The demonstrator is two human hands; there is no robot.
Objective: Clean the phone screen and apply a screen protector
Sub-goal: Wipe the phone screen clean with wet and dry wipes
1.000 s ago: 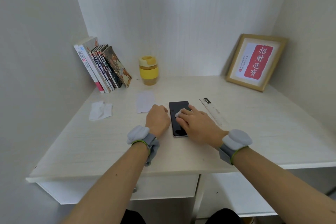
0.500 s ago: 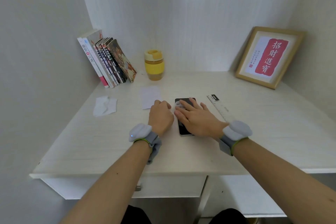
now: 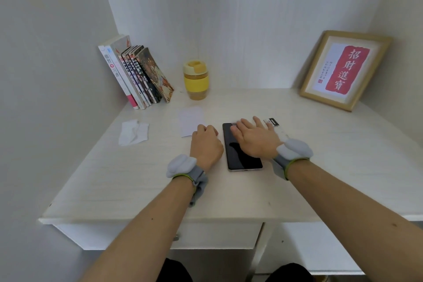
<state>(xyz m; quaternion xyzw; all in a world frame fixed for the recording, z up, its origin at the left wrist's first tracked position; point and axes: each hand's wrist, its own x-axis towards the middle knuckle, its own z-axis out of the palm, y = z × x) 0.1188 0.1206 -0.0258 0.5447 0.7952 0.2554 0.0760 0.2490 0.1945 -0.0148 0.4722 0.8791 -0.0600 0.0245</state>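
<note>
A black phone (image 3: pixel 243 153) lies face up on the white desk (image 3: pixel 137 181), long side pointing away from me. My right hand (image 3: pixel 254 138) lies flat over its upper half, fingers straight, pressing a small pale wipe (image 3: pixel 233 124) at the phone's far end; most of the wipe is hidden under the fingers. My left hand (image 3: pixel 206 143) rests on the desk just left of the phone with its fingers curled into a fist, holding nothing. A thin white rectangular sheet (image 3: pixel 191 120) lies beyond the left hand.
A crumpled white tissue or torn packet (image 3: pixel 133 133) lies at the left. A clear ruler (image 3: pixel 275 125) sits right of the phone, partly under my right hand. Leaning books (image 3: pixel 137 75), a yellow cup (image 3: pixel 196 80) and a framed picture (image 3: pixel 343 68) stand along the back wall.
My right hand has slid with the wipe up toward the phone's far end, uncovering the lower screen. The left hand has stayed beside the phone.
</note>
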